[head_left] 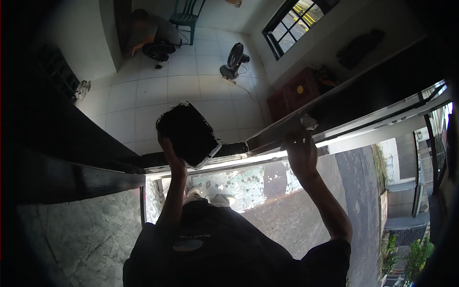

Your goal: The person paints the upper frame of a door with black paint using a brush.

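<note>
My left hand [173, 155] grips a rectangular tub [210, 155] by its near left side. The tub's inside is deep black, with uneven black smears along its pale rim. My right hand [301, 150] is raised beside the dark door frame [272, 136], its fingers curled together. Just beyond those fingers a small whitish thing [310, 122] shows against the dark surface; its kind is unclear, and whether the hand holds it I cannot make out.
Indoors on white tiles stand a black fan [233, 62] with a cord, a green chair [187, 18] and dark red crates [299, 91]. A person [155, 31] crouches at the back left. Below me lie a doorstep with peeling paint [239, 189] and a road [356, 191].
</note>
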Tool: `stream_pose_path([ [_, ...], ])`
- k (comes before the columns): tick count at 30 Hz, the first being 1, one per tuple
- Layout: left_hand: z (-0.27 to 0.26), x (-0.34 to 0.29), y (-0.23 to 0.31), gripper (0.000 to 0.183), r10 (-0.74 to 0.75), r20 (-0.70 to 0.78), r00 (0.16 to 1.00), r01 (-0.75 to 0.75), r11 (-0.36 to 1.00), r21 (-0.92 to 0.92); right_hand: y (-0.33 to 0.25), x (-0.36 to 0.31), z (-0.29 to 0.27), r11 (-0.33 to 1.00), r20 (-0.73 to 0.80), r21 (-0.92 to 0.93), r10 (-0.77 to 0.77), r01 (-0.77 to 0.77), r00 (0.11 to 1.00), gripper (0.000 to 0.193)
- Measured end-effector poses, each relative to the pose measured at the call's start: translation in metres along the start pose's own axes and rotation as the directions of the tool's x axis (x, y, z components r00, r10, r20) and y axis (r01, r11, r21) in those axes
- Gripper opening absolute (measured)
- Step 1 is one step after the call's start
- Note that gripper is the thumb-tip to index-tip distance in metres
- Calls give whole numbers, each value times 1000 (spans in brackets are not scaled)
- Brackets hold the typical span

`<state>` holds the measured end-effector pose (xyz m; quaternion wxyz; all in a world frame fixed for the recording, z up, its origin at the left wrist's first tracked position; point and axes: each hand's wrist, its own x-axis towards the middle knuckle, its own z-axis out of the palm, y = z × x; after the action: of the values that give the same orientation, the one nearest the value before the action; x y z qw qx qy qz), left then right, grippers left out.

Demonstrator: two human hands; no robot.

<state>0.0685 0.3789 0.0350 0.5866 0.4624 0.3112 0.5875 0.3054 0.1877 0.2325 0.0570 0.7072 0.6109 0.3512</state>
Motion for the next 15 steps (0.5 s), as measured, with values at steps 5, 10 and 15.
stream_pose_path([
  [5, -23, 6, -13, 62, -298, -114, 948, 248, 912, -326, 2, 30, -39, 984, -56, 174, 33, -23, 998, 12],
  [10, -18, 9, -7, 64, -363, -121, 924, 301, 884, -357, 38, 67, -77, 979, -377, -198, -26, -53, 926, 9],
  [15, -14, 6, -16, 63, -322, -103, 941, 284, 918, -278, 3, 24, -20, 998, -113, -49, 38, -44, 993, 21],
])
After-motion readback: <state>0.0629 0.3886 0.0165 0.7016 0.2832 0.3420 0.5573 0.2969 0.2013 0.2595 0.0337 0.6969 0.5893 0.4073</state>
